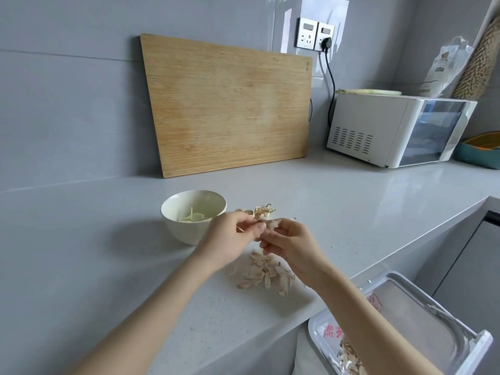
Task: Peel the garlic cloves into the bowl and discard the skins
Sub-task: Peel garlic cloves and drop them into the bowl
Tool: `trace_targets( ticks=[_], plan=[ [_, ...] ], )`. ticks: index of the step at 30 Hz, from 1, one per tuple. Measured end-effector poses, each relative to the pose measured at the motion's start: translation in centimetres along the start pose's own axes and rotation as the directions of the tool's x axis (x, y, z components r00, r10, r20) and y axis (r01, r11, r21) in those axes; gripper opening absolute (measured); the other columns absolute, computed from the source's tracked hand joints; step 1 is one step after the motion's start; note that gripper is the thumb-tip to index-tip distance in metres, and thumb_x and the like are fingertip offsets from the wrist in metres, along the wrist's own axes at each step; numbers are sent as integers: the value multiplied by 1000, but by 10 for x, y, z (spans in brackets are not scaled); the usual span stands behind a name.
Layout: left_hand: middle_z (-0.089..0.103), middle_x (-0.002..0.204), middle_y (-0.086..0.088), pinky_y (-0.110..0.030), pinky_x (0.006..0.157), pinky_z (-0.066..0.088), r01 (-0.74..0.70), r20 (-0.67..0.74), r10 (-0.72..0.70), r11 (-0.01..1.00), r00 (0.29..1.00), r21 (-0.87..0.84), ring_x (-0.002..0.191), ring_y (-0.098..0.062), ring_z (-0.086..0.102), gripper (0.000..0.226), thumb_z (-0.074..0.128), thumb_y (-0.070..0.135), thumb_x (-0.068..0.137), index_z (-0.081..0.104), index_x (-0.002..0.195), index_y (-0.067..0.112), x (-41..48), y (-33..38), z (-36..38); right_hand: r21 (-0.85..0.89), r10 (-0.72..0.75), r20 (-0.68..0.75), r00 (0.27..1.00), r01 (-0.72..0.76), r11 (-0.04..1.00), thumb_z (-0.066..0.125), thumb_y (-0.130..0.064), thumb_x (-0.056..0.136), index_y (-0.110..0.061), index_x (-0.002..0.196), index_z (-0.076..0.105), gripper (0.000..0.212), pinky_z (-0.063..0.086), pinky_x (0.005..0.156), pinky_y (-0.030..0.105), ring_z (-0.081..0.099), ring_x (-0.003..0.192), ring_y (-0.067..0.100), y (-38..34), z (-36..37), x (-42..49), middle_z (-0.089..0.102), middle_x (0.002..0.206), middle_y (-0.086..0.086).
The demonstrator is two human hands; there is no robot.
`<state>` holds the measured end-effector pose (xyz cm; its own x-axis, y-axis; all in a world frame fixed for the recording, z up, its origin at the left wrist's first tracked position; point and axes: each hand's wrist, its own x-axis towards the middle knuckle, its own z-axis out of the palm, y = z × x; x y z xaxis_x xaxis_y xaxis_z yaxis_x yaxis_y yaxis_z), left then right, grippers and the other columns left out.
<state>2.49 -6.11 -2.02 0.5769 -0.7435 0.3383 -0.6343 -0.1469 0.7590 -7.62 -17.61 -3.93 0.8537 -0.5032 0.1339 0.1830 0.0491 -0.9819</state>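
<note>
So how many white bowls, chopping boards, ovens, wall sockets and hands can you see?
White bowls: 1
Chopping boards: 1
Ovens: 1
Wall sockets: 2
Hands: 2, left hand and right hand
Total: 7

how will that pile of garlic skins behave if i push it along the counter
The skins look thin, curled and papery, so probably very light and floppy. Loose flakes would likely scatter or drift rather than slide together.
</note>
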Motion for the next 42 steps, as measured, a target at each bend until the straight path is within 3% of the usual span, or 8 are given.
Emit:
trace_targets(
  ticks=[6,12,16,21,26,31,38,42],
  plan=[
    [69,67,1,-15,52,46,190,84,-171,901,982,-391,59,-7,58,8,73,11,79,73,86,10,-1,-3,13,-141,-65,24,998,68,988,63,3,84,4,78,57,9,37,48,22,46,49,14,2,-11,-1,62,61,6],
    [66,64,5,-21,58,47,85,146,-60,982,987,-170,55,-8,52,7,70,14,82,76,85,14,0,-8,11,-387,52,86,995,-15,922,64,6,82,5,81,60,5,32,44,18,40,43,9,-13,-20,5,63,60,8],
    [68,71,-1,-32,71,50,-2,8,2,998,1000,57,62,-14,57,8,70,14,82,74,89,14,4,-14,11,-703,-17,-45,999,-20,711,65,-7,84,-10,76,63,9,36,49,20,47,47,6,-15,-27,12,66,61,1],
    [65,68,4,-26,72,52,32,-15,-33,998,999,-57,61,-13,66,11,63,13,88,68,95,19,3,-13,11,-903,-103,-79,992,-27,430,65,-20,85,-13,90,67,8,32,46,15,48,55,8,-8,-37,13,61,69,-2],
    [60,71,-4,-26,65,54,159,110,-134,952,985,-263,62,-13,59,13,53,6,93,63,85,4,1,-8,13,-959,-127,-16,992,20,283,50,-26,95,-26,119,61,26,39,66,24,58,89,13,-8,-33,6,64,91,-6],
    [54,64,5,-23,63,39,95,124,-79,987,989,-127,59,-9,46,21,51,18,95,62,77,18,-1,-2,19,-859,-265,126,956,239,453,37,-60,87,-23,94,61,44,43,64,27,55,70,9,-15,-16,-6,61,80,-9],
    [51,59,-2,-24,55,32,63,151,-60,998,987,-16,55,-12,39,24,54,11,93,62,72,2,-4,-6,21,-900,-485,273,831,398,176,32,-31,95,-18,66,34,32,23,47,27,28,46,15,6,-2,0,32,56,-9],
    [58,64,-2,-25,61,38,48,177,-32,995,984,-86,58,-12,45,19,57,12,92,67,76,10,-3,-7,19,-884,-340,143,929,274,378,37,-21,100,-18,62,33,38,24,51,30,33,49,8,9,-5,5,36,55,-9]
  ],
)
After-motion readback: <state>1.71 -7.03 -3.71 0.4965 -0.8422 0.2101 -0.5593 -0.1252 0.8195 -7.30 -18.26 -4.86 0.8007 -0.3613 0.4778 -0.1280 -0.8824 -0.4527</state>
